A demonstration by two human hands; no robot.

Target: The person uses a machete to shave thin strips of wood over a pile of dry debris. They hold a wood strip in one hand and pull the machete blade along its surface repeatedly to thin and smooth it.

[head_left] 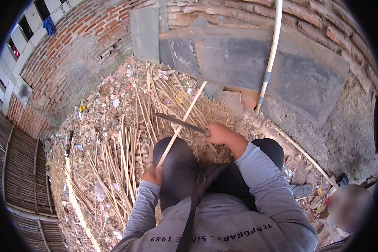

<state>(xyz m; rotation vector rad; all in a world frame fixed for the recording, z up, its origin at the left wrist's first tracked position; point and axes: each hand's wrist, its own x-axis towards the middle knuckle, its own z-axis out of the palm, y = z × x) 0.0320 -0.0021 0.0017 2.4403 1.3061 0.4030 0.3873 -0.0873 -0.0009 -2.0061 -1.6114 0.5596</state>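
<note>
My left hand (152,175) is closed around the lower end of a pale bamboo strip (190,110), which slants up and away to the right past my knee. In my right hand (218,134) is the handle of a machete (172,119). Its long dark blade points left and crosses the strip above my left knee, seemingly touching it. Many more bamboo strips (126,155) lie in loose bundles on the ground to the left of my legs, and others (155,94) lie ahead of my knees.
Rubble and litter (101,105) cover the ground. A brick wall (84,46) rises ahead, with grey sheets (239,59) leaning on it. A white pipe (271,50) stands upright at right. A slatted bamboo panel (21,164) is at far left; a sandal (302,190) lies at right.
</note>
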